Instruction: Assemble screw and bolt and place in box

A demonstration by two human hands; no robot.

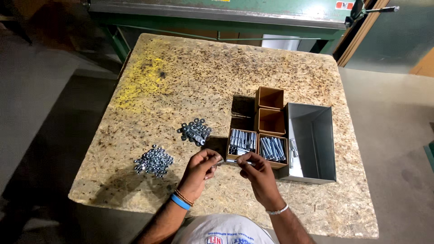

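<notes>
While hands [199,169] pinch smooth steel bolt [235,161].

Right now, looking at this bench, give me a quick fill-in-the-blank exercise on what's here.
1. Both hands, left hand and right hand, hold one ____ between them.
2. The nuts lie to the ____ of the washers as the camera sees them.
3. Of the four cardboard boxes, the two far ones are ____.
4. The metal bin stands to the ____ of the boxes.

Missing words: bolt; lower left; empty; right
</notes>
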